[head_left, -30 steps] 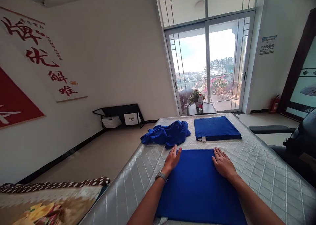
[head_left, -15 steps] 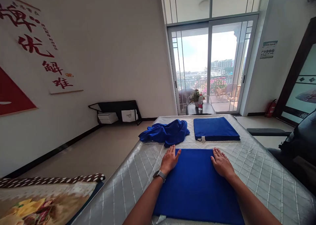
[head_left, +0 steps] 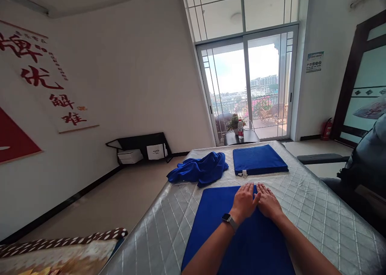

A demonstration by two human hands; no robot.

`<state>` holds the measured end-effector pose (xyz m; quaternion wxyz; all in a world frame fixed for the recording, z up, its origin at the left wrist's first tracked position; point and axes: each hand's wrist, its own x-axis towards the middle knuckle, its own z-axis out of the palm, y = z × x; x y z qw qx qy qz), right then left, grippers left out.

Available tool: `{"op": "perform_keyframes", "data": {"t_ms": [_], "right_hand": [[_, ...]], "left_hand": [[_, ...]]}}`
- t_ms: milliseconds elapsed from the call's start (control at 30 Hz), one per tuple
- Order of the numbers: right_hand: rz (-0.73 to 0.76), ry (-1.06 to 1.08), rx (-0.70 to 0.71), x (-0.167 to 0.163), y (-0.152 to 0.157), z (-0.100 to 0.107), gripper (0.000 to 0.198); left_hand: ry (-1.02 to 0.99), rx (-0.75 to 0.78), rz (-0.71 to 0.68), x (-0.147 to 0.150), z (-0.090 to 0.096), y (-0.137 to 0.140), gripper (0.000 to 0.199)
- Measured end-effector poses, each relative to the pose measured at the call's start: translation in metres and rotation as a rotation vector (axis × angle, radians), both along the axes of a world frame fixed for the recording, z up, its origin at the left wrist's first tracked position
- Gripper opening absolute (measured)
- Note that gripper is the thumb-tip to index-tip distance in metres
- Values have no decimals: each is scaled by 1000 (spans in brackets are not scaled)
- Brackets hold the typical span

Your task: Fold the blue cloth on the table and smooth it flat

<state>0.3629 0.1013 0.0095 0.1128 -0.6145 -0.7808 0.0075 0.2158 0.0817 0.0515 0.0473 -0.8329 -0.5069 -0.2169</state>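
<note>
Far left: wall scroll with red brushed characters; below it, patterned bedding edged in brown with pale dots. Next, low black rack against the wall, white boxes on it. On the quilted silver-grey surface, far part, left: blue cloth heap, loose, rumpled, deep creases. Nearer, centre: folded blue cloth, lying flat on the surface, just beside the heap but apart from it. Deep even blue, matte, smooth over most of the visible face; left side runs in a clean slanting line, far left corner slightly rounded, far edge nearly straight. Near end runs out of view, partly behind the forearms. Left hand, wristwatch above it: palm down, fingers extended and close together, laid on the cloth by its far edge, nothing grasped. Beyond, well clear of the hands, folded blue stack: squared, layers showing along the front, small white tag at the near left corner. Right hand likewise flat, fingers straight, holding nothing, by the far edge of the cloth; left thumb comes up against it. Far right, by the wall: red fire extinguisher
</note>
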Motion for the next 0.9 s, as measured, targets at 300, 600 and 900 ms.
{"op": "perform_keyframes", "data": {"t_ms": [300, 600, 900], "right_hand": [[27, -34, 5, 3, -1, -3, 63], [-27, 19, -44, -2, -1, 8, 66], [-21, 36, -42, -2, -1, 7, 68]], "left_hand": [[-87, -252, -16, 27, -16, 5, 75], [32, -273, 110, -33, -14, 6, 83], [85, -247, 307, -152, -15, -2, 82]]}}
